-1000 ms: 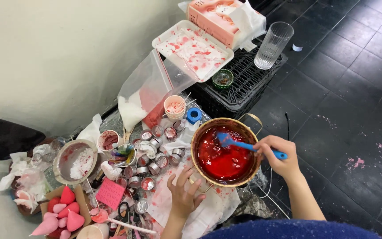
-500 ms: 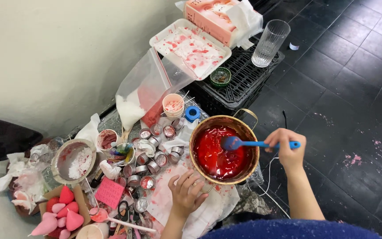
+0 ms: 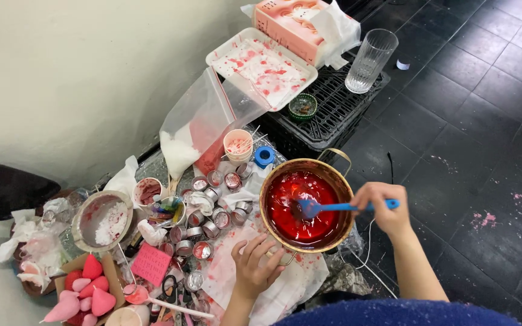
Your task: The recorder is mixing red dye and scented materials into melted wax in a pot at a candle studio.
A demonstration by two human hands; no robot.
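The right hand [image 3: 383, 208] has its grip closed around the handle of a blue spatula [image 3: 333, 207], whose blade sits in the red liquid filling a brass pot [image 3: 307, 204] just left of that grip. The left hand [image 3: 255, 265] rests at the pot's near rim, fingers [image 3: 265, 246] bent and touching the edge, gripping nothing that can be made out; under it lies stained white paper [image 3: 285, 290]. Left of this hand stands a cluster of small metal tins [image 3: 209, 211], with a paper cup [image 3: 238, 145] and a blue tape roll [image 3: 264, 156] beyond them. Farther left are a sieve [image 3: 103, 219] of white flakes and pink drop-shaped pieces [image 3: 86, 296]. Beyond the pot, a black rack [image 3: 333, 108] carries a white tray [image 3: 261, 66], a glass [image 3: 370, 60] and a pink box [image 3: 288, 21].
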